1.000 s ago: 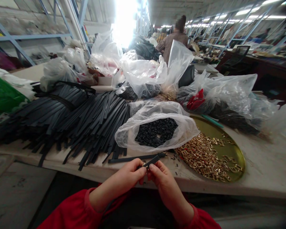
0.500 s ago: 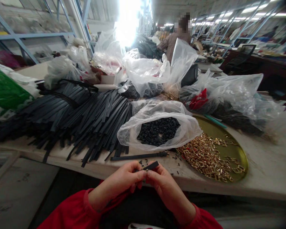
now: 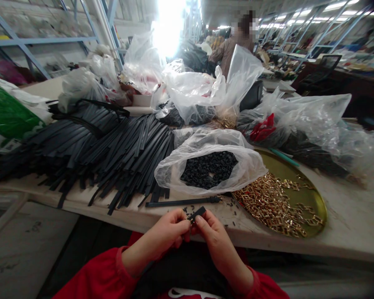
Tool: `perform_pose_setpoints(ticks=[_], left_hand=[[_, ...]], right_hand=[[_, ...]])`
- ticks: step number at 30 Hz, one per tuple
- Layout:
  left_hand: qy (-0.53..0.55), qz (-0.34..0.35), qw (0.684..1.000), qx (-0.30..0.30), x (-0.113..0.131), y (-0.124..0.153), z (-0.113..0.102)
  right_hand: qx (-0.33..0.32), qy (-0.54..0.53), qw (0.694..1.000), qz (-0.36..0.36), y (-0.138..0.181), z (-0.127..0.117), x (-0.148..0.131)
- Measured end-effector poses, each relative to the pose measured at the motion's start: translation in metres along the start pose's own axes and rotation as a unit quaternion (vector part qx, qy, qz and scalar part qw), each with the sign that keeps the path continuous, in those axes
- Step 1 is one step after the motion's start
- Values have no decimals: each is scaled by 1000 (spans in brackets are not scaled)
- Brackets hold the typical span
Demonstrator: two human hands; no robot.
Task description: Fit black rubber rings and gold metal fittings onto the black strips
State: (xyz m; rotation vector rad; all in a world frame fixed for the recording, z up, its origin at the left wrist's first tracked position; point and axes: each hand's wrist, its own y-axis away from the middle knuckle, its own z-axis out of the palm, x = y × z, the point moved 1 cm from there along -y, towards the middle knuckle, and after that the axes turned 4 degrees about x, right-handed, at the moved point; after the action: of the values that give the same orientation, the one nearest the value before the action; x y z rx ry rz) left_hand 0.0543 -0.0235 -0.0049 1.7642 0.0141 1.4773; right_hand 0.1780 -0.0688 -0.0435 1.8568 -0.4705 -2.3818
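Two hands meet at the near edge of the table (image 3: 345, 224), left of the round gold tray (image 3: 318, 198). The left hand (image 3: 171, 230) and the right hand (image 3: 210, 234) both pinch one short black strap (image 3: 197, 214) with thumb and fingertips, so each hand is closed on it. The strap sits between the two hands and touches both, and its free end points up and toward the tray. I think it is held at the fingertips because the work on its end is fine. Something small may be pressed under the thumbs, but I cannot tell.

The tray holds many gold buckles (image 3: 274, 203). Just left of the tray, touching its rim, an open clear bag of black loops (image 3: 210, 168) faces the person, probably for easy reach. One finished-looking strap (image 3: 183, 202) lies flat left of the tray, just beyond the hands. Farther left of the tray spreads a big pile of black straps (image 3: 112, 145).
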Motion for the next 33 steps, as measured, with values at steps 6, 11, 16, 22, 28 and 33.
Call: perform_pose_setpoints(ticks=[6,11,16,22,28,33], left_hand=[[-115,86,987,78,-9,-4,0],[-122,68,990,30,-10,-10,-5],[-97,115,989,12,-4,-15,-8],[-84,101,990,44,-10,-34,-12],[-59,76,993,63,-10,-40,-17],[-47,75,994,66,-3,-38,-17]], right_hand=[[76,205,968,-123,-2,-6,2],[-28,128,990,-49,-8,-10,-4],[-147,201,966,-69,-22,-23,-24],[39,555,805,-208,-96,-46,-63],[20,706,689,-162,-147,-36,-56],[11,704,698,-133,-150,-34,-54]])
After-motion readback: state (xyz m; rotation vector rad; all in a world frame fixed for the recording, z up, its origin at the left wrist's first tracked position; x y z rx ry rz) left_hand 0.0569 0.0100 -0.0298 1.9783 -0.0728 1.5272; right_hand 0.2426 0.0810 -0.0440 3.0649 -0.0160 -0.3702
